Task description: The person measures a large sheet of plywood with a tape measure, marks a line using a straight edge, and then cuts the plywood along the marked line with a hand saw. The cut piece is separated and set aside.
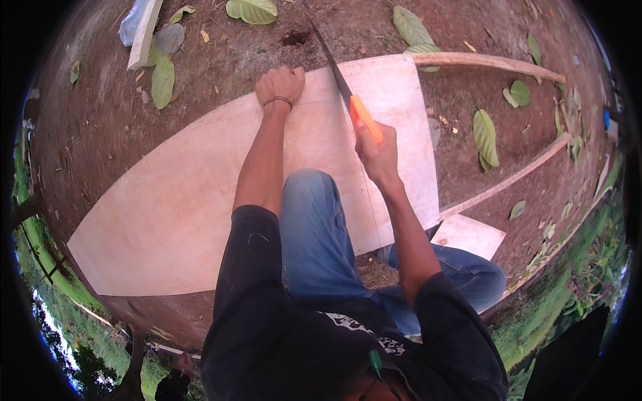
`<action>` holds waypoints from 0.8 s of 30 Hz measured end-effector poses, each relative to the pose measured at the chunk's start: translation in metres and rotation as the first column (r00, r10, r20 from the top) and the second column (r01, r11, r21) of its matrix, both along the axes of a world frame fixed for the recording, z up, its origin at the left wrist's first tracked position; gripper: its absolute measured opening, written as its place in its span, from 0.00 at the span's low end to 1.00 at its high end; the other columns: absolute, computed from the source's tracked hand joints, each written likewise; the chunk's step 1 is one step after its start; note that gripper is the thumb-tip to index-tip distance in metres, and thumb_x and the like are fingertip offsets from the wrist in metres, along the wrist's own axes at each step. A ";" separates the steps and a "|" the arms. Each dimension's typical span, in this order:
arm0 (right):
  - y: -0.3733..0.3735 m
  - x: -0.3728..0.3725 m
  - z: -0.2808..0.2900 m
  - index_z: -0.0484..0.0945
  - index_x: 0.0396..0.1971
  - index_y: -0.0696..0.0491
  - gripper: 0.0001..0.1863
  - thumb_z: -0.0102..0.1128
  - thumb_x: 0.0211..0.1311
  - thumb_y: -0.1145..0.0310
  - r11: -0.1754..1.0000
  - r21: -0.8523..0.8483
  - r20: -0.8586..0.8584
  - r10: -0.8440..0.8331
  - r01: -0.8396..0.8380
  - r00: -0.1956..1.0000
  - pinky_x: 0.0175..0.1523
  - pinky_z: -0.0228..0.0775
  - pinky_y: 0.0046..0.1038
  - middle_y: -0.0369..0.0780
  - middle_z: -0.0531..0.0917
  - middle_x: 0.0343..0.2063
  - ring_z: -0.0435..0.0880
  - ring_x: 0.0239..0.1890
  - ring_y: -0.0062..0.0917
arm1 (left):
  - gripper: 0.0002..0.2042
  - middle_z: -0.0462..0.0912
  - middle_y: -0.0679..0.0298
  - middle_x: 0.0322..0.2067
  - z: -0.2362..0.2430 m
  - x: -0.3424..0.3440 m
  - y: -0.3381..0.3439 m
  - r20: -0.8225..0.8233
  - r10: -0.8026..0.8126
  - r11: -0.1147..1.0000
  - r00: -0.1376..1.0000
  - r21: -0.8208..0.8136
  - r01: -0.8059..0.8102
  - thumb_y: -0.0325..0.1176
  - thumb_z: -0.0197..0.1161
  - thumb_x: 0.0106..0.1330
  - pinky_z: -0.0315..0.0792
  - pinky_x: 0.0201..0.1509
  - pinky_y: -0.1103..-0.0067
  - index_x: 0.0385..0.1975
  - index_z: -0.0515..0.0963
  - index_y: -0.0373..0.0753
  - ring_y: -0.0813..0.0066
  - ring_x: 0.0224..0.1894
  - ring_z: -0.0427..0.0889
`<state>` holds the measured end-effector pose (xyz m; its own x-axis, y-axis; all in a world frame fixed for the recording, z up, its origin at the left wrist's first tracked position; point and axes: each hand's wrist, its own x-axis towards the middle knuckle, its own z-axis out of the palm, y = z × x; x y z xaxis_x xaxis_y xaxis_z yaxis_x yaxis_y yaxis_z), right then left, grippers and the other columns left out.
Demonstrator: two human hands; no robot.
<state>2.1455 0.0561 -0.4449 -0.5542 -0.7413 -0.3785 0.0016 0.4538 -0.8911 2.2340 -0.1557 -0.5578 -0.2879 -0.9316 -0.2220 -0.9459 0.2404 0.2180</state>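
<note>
A large pale plywood sheet (174, 187) lies across in front of me, low over the dirt. My right hand (378, 150) is closed round the orange handle of a handsaw (365, 119). The saw's dark blade slants up and away across the sheet's far edge, its tip beyond the wood. A thin line runs from the blade down the sheet toward its near edge; whether it is a cut or a mark, I cannot tell. Left of the blade, my left hand (279, 85) is closed over the far edge, its fingertips hidden. My bent knee (311, 200) presses over the sheet.
Two long wooden strips (495, 63) (511, 175) reach right from the sheet. A small plywood offcut (468, 235) lies by my right leg. At the upper left, a wooden batten (144, 37) lies beside a plastic bag (130, 23). Large green leaves (485, 137) are scattered over the dirt.
</note>
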 end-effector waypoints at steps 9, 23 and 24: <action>0.108 0.036 0.028 0.73 0.20 0.58 0.19 0.52 0.71 0.64 1.000 -0.023 0.112 -0.015 0.018 0.994 0.23 0.56 0.24 0.31 0.70 0.13 0.66 0.17 0.13 | 0.25 0.88 0.46 0.34 0.006 0.017 -0.012 0.021 0.031 0.999 0.999 0.016 -0.031 0.48 0.47 0.65 0.81 0.44 0.62 0.33 0.89 0.37 0.48 0.39 0.88; 0.090 0.035 -0.010 0.70 0.19 0.58 0.18 0.52 0.69 0.66 0.992 -0.122 0.030 0.019 -0.015 0.999 0.24 0.54 0.25 0.31 0.68 0.13 0.63 0.18 0.13 | 0.24 0.87 0.46 0.32 0.003 0.018 -0.008 0.007 0.029 1.000 1.000 -0.006 -0.028 0.48 0.48 0.64 0.81 0.41 0.61 0.31 0.88 0.37 0.48 0.36 0.88; 0.050 0.029 -0.020 0.69 0.19 0.58 0.18 0.53 0.70 0.66 0.992 -0.125 0.036 -0.003 0.007 0.999 0.24 0.53 0.25 0.31 0.67 0.13 0.62 0.18 0.13 | 0.24 0.87 0.46 0.32 -0.001 0.018 -0.007 0.002 0.027 0.999 1.000 -0.017 -0.027 0.48 0.48 0.63 0.81 0.41 0.61 0.30 0.88 0.36 0.48 0.36 0.88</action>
<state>2.1741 0.1060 -0.4652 -0.5458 -0.7815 -0.3023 0.0365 0.3382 -0.9404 2.2516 -0.1629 -0.5590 -0.2622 -0.9426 -0.2067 -0.9526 0.2186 0.2117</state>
